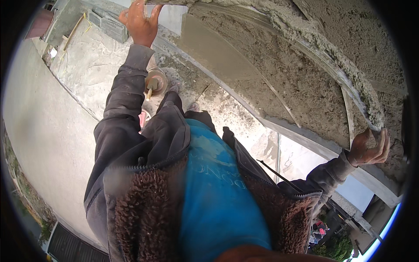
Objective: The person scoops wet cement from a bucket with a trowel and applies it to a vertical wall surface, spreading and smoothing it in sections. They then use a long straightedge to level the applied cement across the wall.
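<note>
Both my arms are spread wide along a long straightedge (325,63) that is coated with wet mortar and lies against a grey plastered wall (279,94). My left hand (142,24) is closed around its far-left end, partly cut off by the picture's top edge. At the other end, my right hand (370,147) has its fingers wrapped around the straightedge. Mortar is heaped along the bar's edge. Below the bar, the plaster is smooth toward the left and rough toward the right.
By my feet stands a round bucket (161,77) with a wooden-handled trowel (151,88) on it. Grey slabs (109,27) are stacked at the far left, near a wooden stick (74,31). Mortar spatters the floor (218,102) along the wall's base.
</note>
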### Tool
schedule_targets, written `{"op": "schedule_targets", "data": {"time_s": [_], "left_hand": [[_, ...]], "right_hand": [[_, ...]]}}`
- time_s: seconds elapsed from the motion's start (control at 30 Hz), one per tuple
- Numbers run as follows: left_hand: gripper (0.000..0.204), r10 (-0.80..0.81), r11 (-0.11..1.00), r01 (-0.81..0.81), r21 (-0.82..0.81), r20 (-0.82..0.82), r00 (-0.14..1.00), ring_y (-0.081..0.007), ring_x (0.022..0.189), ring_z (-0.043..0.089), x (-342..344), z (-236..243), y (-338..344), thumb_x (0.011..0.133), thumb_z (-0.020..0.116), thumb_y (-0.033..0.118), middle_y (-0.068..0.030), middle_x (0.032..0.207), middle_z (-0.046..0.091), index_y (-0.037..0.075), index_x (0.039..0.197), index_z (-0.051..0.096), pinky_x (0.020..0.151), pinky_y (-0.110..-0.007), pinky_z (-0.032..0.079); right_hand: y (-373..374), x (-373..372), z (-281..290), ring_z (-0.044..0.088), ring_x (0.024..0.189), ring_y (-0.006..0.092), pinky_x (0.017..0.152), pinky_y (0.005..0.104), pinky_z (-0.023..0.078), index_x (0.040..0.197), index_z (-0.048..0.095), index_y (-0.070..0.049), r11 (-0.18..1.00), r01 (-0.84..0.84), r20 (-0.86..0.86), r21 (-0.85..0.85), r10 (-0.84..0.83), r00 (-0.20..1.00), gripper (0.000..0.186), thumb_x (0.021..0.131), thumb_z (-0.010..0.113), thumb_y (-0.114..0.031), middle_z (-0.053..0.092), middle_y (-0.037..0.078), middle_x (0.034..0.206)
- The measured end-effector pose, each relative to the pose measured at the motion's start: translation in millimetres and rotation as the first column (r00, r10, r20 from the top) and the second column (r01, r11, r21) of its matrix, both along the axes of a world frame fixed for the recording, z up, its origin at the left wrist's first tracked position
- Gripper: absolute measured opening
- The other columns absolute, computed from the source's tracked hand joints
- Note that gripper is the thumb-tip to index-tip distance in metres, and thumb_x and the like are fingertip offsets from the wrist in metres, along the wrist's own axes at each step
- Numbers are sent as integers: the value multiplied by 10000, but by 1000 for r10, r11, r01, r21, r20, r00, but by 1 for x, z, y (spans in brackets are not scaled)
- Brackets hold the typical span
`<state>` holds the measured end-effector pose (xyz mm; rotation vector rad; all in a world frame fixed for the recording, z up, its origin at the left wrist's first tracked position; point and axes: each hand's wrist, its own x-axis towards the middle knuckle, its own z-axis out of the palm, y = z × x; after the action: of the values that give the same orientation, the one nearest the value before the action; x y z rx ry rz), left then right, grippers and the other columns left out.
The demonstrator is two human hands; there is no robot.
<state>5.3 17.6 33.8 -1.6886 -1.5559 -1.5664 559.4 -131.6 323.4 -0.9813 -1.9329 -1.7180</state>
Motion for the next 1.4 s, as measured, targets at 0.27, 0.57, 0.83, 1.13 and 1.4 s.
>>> {"op": "schedule_targets", "data": {"time_s": [0.27, 0.57, 0.83, 1.13, 1.4], "left_hand": [[476, 171, 830, -66, -554, 139, 975, -190, 1177, 570, 23, -218, -109, 800, 785, 252, 11, 1265, 634, 181, 1227, 588, 1005, -419, 276], [514, 620, 382, -277, -882, 22, 784, -247, 1198, 534, -7, -362, -193, 847, 692, 451, -62, 1245, 604, 133, 1235, 576, 980, -481, 342], [424, 639, 72, 122, -990, 140, 756, -312, 1119, 611, -60, -381, -365, 877, 651, 474, -84, 1183, 652, 147, 1146, 634, 927, -500, 424], [452, 764, 92, 92, -992, 129, 632, -338, 1064, 632, -124, -372, -388, 860, 693, 445, -147, 1143, 660, 114, 1159, 622, 880, -455, 496], [843, 342, 531, -68, -845, 140, 929, -358, 1221, 519, -137, -297, -222, 636, 884, 269, -165, 1335, 528, 130, 1367, 487, 994, -477, 420]], "right_hand": [[20, -100, -47, 635, 990, 127, 931, 351, 422, 1069, 706, -220, 925, 0, 164, -380, 67, 984, 320, 797, 804, -356, 688, -84, 999], [46, -319, -166, 636, 835, 128, 782, 364, 410, 1061, 701, -198, 377, -175, 34, -910, 487, 873, 279, 792, 770, -219, 694, -37, 969], [74, -485, -568, 553, 996, 249, 802, 512, 405, 1072, 651, -163, 170, -104, -33, -980, 378, 925, 256, 820, 605, -180, 629, 44, 980], [60, -475, -494, 578, 939, 205, 787, 473, 397, 1041, 691, -164, 39, -286, -243, -958, 421, 874, 220, 825, 663, -133, 653, 4, 966], [47, -373, -184, 634, 877, 127, 922, 460, 419, 971, 739, -190, 253, -300, -180, -920, 406, 896, 208, 770, 780, -221, 690, -40, 958]]}}
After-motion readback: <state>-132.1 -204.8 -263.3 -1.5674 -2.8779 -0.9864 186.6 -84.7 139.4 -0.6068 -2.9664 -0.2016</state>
